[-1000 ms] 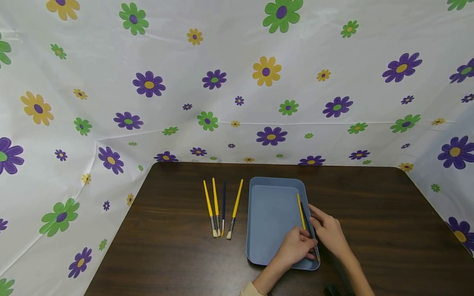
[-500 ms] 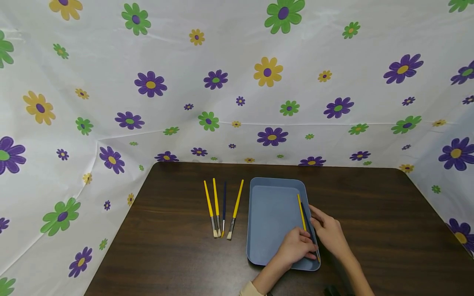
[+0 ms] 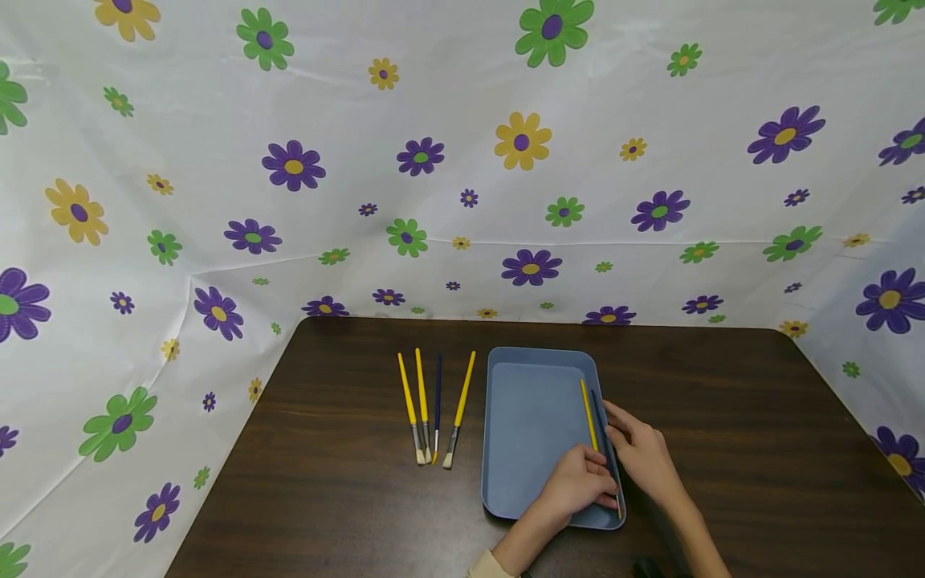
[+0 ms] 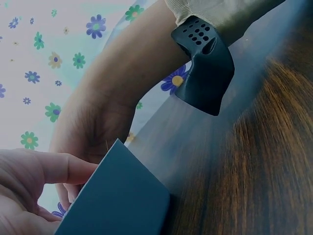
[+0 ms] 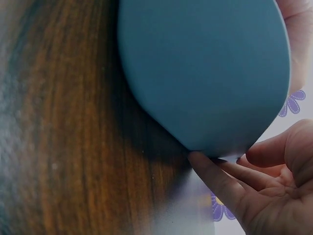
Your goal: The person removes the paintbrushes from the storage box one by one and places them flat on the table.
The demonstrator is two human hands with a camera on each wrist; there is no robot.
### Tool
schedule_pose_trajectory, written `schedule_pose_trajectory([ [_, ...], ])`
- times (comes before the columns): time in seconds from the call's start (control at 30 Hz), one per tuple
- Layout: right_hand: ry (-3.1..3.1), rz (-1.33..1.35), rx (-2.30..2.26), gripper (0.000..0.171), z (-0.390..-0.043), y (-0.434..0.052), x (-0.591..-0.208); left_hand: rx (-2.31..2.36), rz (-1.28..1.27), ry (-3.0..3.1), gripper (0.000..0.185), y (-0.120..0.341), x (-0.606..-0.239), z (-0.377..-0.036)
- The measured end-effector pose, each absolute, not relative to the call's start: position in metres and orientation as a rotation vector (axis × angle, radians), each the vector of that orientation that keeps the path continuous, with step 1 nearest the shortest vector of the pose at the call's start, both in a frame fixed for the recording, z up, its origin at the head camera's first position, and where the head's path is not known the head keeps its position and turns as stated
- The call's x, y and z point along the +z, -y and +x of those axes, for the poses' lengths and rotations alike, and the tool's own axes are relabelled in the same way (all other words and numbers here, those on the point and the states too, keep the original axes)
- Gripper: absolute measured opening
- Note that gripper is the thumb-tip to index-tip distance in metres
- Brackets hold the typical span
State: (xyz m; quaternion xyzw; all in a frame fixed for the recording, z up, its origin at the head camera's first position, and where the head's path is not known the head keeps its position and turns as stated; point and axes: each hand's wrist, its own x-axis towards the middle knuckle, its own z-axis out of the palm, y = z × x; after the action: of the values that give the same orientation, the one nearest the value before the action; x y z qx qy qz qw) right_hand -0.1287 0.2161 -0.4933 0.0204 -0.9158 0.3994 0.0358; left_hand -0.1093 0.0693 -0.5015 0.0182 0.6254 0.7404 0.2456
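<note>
Your left hand pinches the light, stiff, slim brushes in the tray; your right hand lies relaxed against its rim. Hold them mid-handle.

Both hands are bare. The left hand comes out of a cream ribbed sleeve cuff at 6 o'clock; a dark perforated wrist strap bands the right arm.

four brushes left of tray, two brushes in tray
</note>
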Motion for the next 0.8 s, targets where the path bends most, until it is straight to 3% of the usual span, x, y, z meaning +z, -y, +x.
schedule_pose_trajectory([
  [0.8, 2.808, 0.058, 1.282, 0.043, -0.128, -0.216, -0.494, 2.207, 0.079, -1.7, 0.027, -0.015, -0.48, -0.137],
])
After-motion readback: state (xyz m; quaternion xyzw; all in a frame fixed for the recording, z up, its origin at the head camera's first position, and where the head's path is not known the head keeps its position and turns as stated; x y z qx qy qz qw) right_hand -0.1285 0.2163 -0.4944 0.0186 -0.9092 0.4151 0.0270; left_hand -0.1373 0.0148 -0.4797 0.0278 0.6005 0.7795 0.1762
